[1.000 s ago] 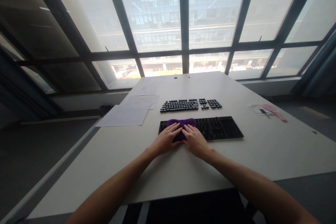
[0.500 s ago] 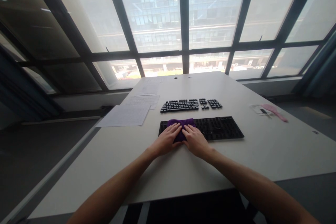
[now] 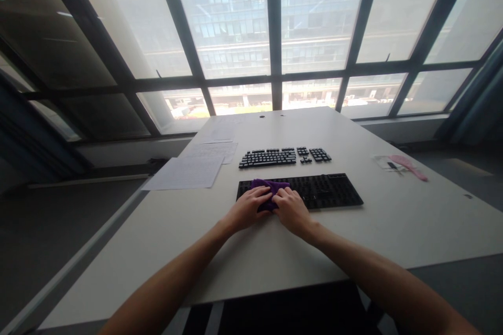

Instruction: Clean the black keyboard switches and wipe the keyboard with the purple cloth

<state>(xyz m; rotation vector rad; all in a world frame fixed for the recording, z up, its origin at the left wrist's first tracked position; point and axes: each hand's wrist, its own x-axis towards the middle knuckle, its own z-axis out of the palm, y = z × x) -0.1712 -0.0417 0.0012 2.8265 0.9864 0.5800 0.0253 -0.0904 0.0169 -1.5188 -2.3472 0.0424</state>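
Observation:
A black keyboard base (image 3: 334,191), stripped of its keycaps, lies on the white table. Over its left part is a bunched purple cloth (image 3: 259,183). My left hand (image 3: 249,208) presses on the cloth's left side, fingers bent over it and thumb at the near edge. On the other side, my right hand (image 3: 291,210) has its fingers curled into the cloth, pinching it. The fingertips of both hands nearly meet at the middle. Behind the base, the loose black keycaps (image 3: 268,157) sit in keyboard order, with the number-pad keycaps (image 3: 320,154) at their right.
Several printed paper sheets (image 3: 184,173) lie at the left of the white table (image 3: 306,267). On the right are a pink tool with a long handle (image 3: 408,166) and a clear bag (image 3: 383,163) with small dark items. Large windows (image 3: 231,26) rise behind the table.
My right hand's fingers have curled in from lying flatter, gathering the purple cloth into folds. My left hand stays at nearly the same spot. The keyboard base and keycaps have not moved on the table.

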